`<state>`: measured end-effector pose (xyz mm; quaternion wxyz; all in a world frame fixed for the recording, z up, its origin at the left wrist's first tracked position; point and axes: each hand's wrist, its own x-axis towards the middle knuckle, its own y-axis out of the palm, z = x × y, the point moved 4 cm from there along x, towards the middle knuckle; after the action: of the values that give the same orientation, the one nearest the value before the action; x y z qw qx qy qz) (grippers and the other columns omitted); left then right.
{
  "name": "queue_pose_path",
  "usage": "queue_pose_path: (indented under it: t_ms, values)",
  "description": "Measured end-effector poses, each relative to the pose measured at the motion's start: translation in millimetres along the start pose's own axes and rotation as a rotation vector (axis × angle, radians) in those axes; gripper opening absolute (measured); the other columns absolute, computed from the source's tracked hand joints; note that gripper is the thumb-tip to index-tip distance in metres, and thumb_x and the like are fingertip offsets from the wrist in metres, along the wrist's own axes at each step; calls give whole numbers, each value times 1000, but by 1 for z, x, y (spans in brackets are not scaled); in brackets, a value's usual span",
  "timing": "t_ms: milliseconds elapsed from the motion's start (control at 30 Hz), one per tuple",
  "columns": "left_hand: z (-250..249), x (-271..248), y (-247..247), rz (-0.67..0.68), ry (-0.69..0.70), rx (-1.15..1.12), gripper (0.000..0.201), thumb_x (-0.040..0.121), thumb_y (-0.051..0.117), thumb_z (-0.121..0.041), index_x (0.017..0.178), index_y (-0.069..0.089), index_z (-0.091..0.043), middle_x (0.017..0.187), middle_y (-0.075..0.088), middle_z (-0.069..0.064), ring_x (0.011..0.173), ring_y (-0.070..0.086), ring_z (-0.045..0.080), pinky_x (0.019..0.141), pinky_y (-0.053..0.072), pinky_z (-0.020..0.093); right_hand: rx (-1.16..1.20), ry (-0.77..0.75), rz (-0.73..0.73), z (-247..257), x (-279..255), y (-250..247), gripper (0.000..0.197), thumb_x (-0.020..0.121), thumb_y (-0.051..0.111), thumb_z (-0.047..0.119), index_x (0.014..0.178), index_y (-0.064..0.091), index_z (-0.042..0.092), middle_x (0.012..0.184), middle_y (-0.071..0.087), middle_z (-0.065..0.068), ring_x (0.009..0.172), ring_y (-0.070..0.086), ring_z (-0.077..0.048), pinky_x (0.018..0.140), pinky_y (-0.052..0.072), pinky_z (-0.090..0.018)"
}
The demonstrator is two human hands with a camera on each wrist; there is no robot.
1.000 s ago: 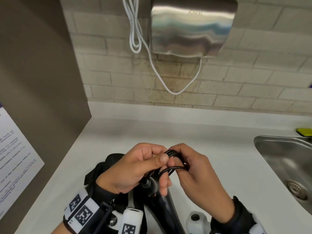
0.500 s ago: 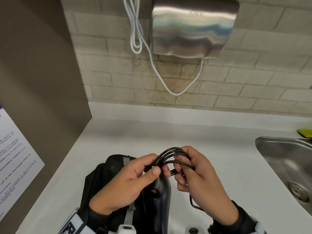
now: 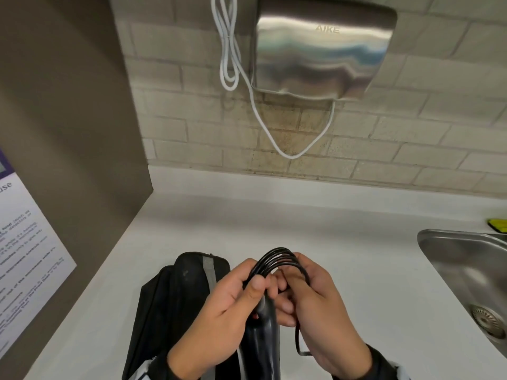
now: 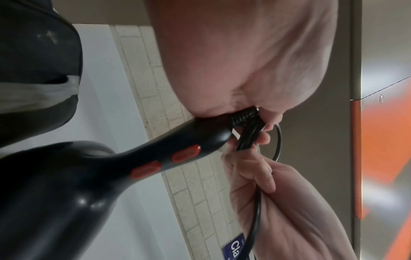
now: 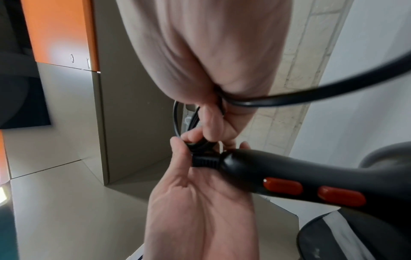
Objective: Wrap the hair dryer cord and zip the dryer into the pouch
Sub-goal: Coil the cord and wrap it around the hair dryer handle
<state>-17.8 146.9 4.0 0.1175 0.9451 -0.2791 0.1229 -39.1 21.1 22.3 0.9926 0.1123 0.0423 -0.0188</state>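
A black hair dryer (image 3: 262, 344) with red buttons (image 4: 185, 154) hangs handle-up between my hands, above a black pouch (image 3: 181, 297) with a grey strap that lies on the white counter. Its black cord (image 3: 279, 259) is gathered into several loops at the handle's end. My left hand (image 3: 219, 311) pinches the loops and the ribbed cord collar (image 5: 204, 161) by the handle tip. My right hand (image 3: 315, 303) curls its fingers round the other side of the loops. A loose stretch of cord (image 5: 322, 89) trails below my right wrist.
A steel sink (image 3: 472, 283) is set into the counter (image 3: 329, 229) at the right. A metal hand dryer (image 3: 321, 48) with a white cable hangs on the brick wall. A brown side panel with a printed notice (image 3: 27, 256) closes the left.
The cord loops have risen and spread wider between my hands. The dryer has shifted a little to the right, off the pouch, and the head view has tilted slightly.
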Motion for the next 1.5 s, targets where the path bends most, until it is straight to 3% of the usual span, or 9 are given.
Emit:
queue_pose_path:
  t_ms: [167, 300, 467, 600, 700, 867, 1033, 1333, 1500]
  values:
    - [0, 1, -7, -16, 3, 158, 47, 92, 44, -60, 81, 54, -15, 76, 52, -8, 78, 51, 12, 79, 44, 32, -102, 42, 10, -2, -2, -13, 7, 96, 58, 11, 97, 60, 4, 76, 59, -5, 41, 32, -9, 39, 26, -18]
    - [-7, 3, -10, 5, -13, 217, 43, 89, 42, -67, 76, 52, -28, 72, 48, -11, 70, 45, 10, 70, 41, 22, -446, -181, -38, 20, -6, -38, 38, 78, 81, 17, 108, 62, 31, 103, 63, 9, 50, 39, -11, 44, 38, -17]
    - [-1, 3, -9, 68, -31, 292, 45, 93, 40, -64, 82, 53, -22, 74, 45, 3, 71, 43, 28, 73, 40, 35, -716, -639, -3, 64, -18, -34, 10, 87, 67, 26, 96, 67, 30, 88, 64, 11, 60, 50, -9, 57, 41, -14]
    - [-6, 5, -4, 143, -16, 339, 36, 93, 39, -63, 82, 52, -32, 76, 47, -9, 73, 44, 13, 70, 41, 30, -839, -828, -49, 73, -6, -24, 10, 88, 64, 10, 92, 72, 14, 86, 65, 9, 73, 59, -8, 63, 43, -13]
    - [-9, 5, -2, 208, -21, 371, 39, 96, 38, -54, 84, 50, -19, 77, 47, -9, 73, 45, 11, 71, 44, 29, -864, -843, -44, 68, 12, -18, 9, 87, 66, 9, 92, 73, 12, 84, 65, 8, 76, 60, -4, 68, 42, -10]
    - [-9, 7, -6, 227, -15, 305, 51, 95, 39, -56, 88, 51, -7, 75, 46, -8, 72, 45, 14, 70, 43, 36, -818, -653, 111, 61, 38, -14, 4, 87, 70, 9, 88, 73, 12, 71, 63, 26, 63, 58, 4, 60, 40, -5]
    - [-8, 12, -24, 120, 14, 226, 32, 96, 43, -54, 79, 52, -28, 73, 46, -10, 71, 44, 9, 73, 40, 22, -869, -233, 305, 67, 53, -35, 21, 87, 69, 28, 77, 67, 9, 57, 59, 7, 46, 43, -9, 41, 36, -19]
    - [1, 16, -35, 45, 11, 217, 38, 95, 44, -58, 77, 50, -25, 71, 46, -9, 71, 44, 10, 77, 41, 32, -743, 103, 510, 58, 3, -62, 14, 97, 57, 23, 85, 61, 16, 64, 60, -4, 57, 63, -25, 60, 55, -34]
    - [0, 13, -29, 117, 2, 208, 39, 94, 44, -59, 78, 50, -24, 71, 47, -11, 71, 45, 9, 76, 42, 26, -580, 263, 487, 34, -46, -63, 16, 99, 48, 34, 93, 55, 20, 70, 63, -4, 58, 59, -16, 56, 46, -23]
